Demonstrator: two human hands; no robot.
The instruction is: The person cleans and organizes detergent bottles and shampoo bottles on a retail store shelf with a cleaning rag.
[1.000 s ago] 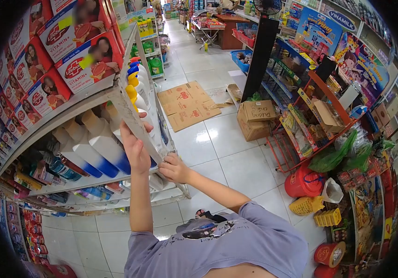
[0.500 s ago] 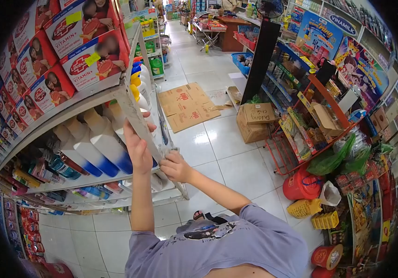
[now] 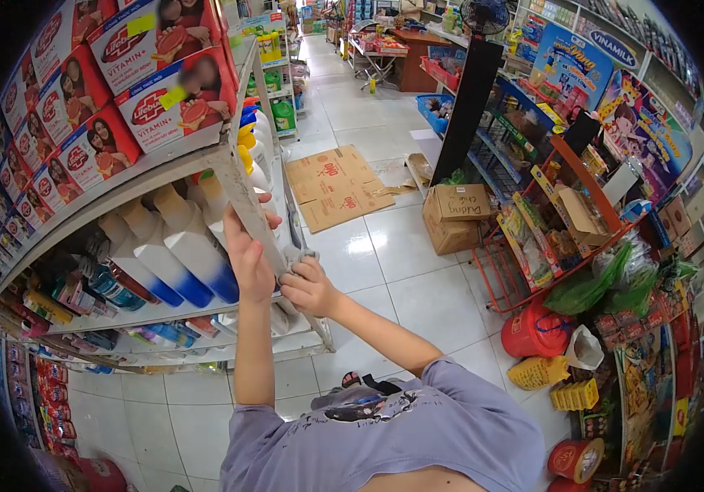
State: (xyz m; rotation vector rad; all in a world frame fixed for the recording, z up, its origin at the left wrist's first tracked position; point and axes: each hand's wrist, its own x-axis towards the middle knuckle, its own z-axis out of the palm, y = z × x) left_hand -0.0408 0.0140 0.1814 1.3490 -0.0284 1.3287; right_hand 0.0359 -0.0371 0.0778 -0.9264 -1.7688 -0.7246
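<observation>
My left hand (image 3: 249, 254) is closed around the white metal upright post (image 3: 252, 209) at the corner of a shelf unit, with its fingertips showing past the far edge. Close beside it on the right, my right hand (image 3: 308, 285) is closed on a grey cloth (image 3: 293, 254) and presses it against the post's side. Most of the cloth is hidden by the fingers. White bottles with blue bottoms (image 3: 196, 250) stand on the shelf just left of my left hand.
Red soap boxes (image 3: 159, 107) are stacked on the shelf above. A flattened cardboard sheet (image 3: 340, 189) lies on the tiled floor ahead. To the right are cardboard boxes (image 3: 454, 217), a red rack (image 3: 508, 275) and a red bucket (image 3: 535, 325).
My right hand has shifted slightly up along the post, and more of the grey cloth shows above its fingers. My left hand keeps its hold. The view has turned a little.
</observation>
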